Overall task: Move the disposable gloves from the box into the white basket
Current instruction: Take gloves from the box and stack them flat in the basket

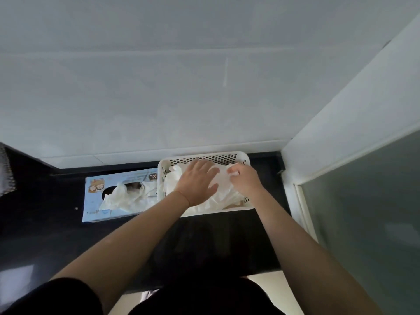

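A white perforated basket (227, 157) stands on the dark counter against the wall. It holds a heap of thin white disposable gloves (223, 196). My left hand (197, 181) lies flat on that heap with straight, spread fingers. My right hand (244, 180) is over the basket's right side, its fingertips pinching a glove edge. Left of the basket lies a light blue glove box (95, 201) marked XL. More gloves (127, 197) spill out of its oval opening.
The dark counter (45, 219) runs left and toward me. A white tiled wall (181, 98) rises right behind the basket. A white frame with a frosted glass panel (363, 212) closes off the right side. A patterned cloth (5, 171) hangs at the far left.
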### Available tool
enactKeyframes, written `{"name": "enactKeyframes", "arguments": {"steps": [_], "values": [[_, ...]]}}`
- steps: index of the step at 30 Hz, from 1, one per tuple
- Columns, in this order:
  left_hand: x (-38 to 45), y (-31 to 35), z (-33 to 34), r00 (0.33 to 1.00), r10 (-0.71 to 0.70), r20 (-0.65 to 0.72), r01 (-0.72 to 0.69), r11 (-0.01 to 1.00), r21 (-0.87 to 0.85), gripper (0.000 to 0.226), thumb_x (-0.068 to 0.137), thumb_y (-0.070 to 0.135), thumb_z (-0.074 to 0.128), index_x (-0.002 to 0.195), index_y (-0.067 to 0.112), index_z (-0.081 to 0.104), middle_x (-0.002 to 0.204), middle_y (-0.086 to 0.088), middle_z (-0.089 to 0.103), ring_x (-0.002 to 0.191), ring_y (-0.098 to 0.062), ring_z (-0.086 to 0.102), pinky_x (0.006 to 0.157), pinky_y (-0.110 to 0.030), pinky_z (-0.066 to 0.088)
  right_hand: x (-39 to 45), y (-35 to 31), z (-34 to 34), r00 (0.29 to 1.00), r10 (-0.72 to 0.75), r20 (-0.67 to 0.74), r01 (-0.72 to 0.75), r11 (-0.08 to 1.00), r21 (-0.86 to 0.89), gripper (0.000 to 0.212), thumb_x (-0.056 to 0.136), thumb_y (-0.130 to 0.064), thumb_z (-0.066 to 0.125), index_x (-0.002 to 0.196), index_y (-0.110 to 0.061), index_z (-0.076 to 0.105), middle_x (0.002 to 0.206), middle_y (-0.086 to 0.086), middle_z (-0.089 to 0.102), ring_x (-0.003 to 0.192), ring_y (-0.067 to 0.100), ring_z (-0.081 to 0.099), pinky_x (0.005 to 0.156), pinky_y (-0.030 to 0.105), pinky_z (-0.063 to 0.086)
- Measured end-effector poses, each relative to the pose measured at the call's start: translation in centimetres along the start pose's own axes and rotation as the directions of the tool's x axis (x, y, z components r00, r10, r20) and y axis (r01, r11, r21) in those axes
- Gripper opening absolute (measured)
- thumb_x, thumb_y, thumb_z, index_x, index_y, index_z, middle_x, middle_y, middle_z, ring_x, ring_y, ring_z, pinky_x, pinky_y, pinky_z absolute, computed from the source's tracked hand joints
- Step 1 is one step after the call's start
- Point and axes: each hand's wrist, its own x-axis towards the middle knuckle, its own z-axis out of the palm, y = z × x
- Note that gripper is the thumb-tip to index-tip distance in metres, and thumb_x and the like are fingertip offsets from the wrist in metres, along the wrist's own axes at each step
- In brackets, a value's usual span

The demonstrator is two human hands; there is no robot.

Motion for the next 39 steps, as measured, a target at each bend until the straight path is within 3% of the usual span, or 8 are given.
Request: {"name": "enactKeyframes", "arguments": {"steps": [3, 6, 12, 20, 26, 30, 34, 39], "values": [[-1.1, -0.6, 1.3, 0.967, -0.117, 0.227, 0.107, 0.993, 0.058, 0.077, 0.088, 0.069, 0.043, 0.151, 0.026, 0.027, 0.162, -0.002, 0.014, 0.15, -0.025, 0.006, 0.122, -0.049, -0.001, 0.4, 0.3, 0.3, 0.995, -0.046, 0.084, 0.062, 0.979, -0.195, 0.045, 0.094, -0.003, 0.049, 0.137, -0.013, 0.054, 0.139, 0.005, 0.052, 0.123, 0.022, 0.052, 0.094, 0.028, 0.042], [-2.5, -1.8, 2.1, 0.949, -0.204, 0.24, 0.193, 0.979, 0.069, 0.097, 0.077, 0.08, 0.047, 0.155, 0.032, 0.014, 0.164, 0.001, 0.002, 0.151, -0.023, -0.004, 0.12, -0.05, -0.007, 0.6, 0.4, 0.8, 0.989, -0.069, 0.128, 0.111, 0.929, -0.353, 0.034, 0.094, 0.001, 0.045, 0.125, -0.006, 0.056, 0.127, 0.012, 0.055, 0.102, 0.025, 0.058, 0.084, 0.033, 0.049], [-3.3, -2.8, 3.0, 0.933, -0.248, 0.259, 0.226, 0.968, 0.112, 0.112, 0.066, 0.09, 0.045, 0.154, 0.039, -0.003, 0.164, 0.003, -0.009, 0.15, -0.023, -0.011, 0.12, -0.052, -0.008, 0.7, 0.4, 1.9, 0.984, -0.084, 0.155, 0.159, 0.801, -0.577, 0.041, 0.094, 0.003, 0.041, 0.136, 0.003, 0.041, 0.15, 0.02, 0.028, 0.104, 0.03, 0.06, 0.087, 0.036, 0.049], [-2.8, -2.7, 4.5, 0.902, -0.278, 0.329, 0.241, 0.959, 0.149, 0.11, 0.07, 0.09, 0.04, 0.152, 0.04, -0.014, 0.163, 0.001, -0.019, 0.149, -0.029, -0.016, 0.118, -0.057, -0.005, 0.3, 1.1, 3.5, 0.977, -0.199, 0.075, 0.188, 0.638, -0.747, 0.04, 0.098, -0.008, 0.041, 0.137, 0.004, 0.04, 0.129, 0.014, 0.043, 0.107, 0.023, 0.055, 0.089, 0.032, 0.046], [-2.4, -2.6, 3.0, 0.877, -0.272, 0.396, 0.239, 0.962, 0.132, 0.117, 0.065, 0.093, 0.043, 0.152, 0.038, -0.015, 0.163, 0.0, -0.019, 0.15, -0.03, -0.014, 0.118, -0.058, -0.003, 0.1, 0.0, 2.6, 0.982, -0.19, 0.02, 0.142, 0.656, -0.741, 0.034, 0.094, -0.01, 0.047, 0.128, -0.007, 0.049, 0.138, 0.019, 0.035, 0.12, 0.028, 0.045, 0.102, 0.033, 0.038], [-3.7, -3.0, 0.1, 0.955, -0.217, 0.203, 0.231, 0.972, -0.045, 0.106, 0.07, 0.089, 0.04, 0.155, 0.036, 0.005, 0.164, 0.002, 0.004, 0.151, -0.025, 0.001, 0.12, -0.053, -0.001, -0.6, -3.7, 1.8, 0.981, -0.192, -0.007, 0.139, 0.736, -0.662, 0.043, 0.088, -0.013, 0.053, 0.13, -0.016, 0.047, 0.142, 0.019, 0.028, 0.124, 0.037, 0.037, 0.102, 0.042, 0.037], [-6.1, -5.3, -2.8, 0.925, -0.357, -0.134, 0.333, 0.927, -0.172, 0.049, 0.093, 0.057, 0.042, 0.125, 0.025, 0.061, 0.137, -0.003, 0.052, 0.129, -0.027, 0.045, 0.112, -0.043, 0.026, -1.1, -8.5, 3.2, 0.915, -0.385, -0.116, 0.261, 0.788, -0.558, 0.032, 0.092, -0.019, 0.054, 0.123, -0.013, 0.055, 0.127, 0.012, 0.045, 0.113, 0.029, 0.047, 0.094, 0.042, 0.043], [-12.0, -12.0, -5.7, 0.802, -0.595, 0.057, 0.592, 0.777, -0.213, 0.025, 0.084, 0.042, 0.06, 0.104, 0.028, 0.065, 0.105, 0.002, 0.057, 0.105, -0.021, 0.052, 0.094, -0.036, 0.035, -2.9, -13.8, 9.3, 0.853, -0.506, 0.13, 0.51, 0.752, -0.418, 0.018, 0.091, -0.018, 0.056, 0.105, -0.019, 0.068, 0.105, 0.0, 0.061, 0.102, 0.022, 0.056, 0.08, 0.032, 0.042]]}}
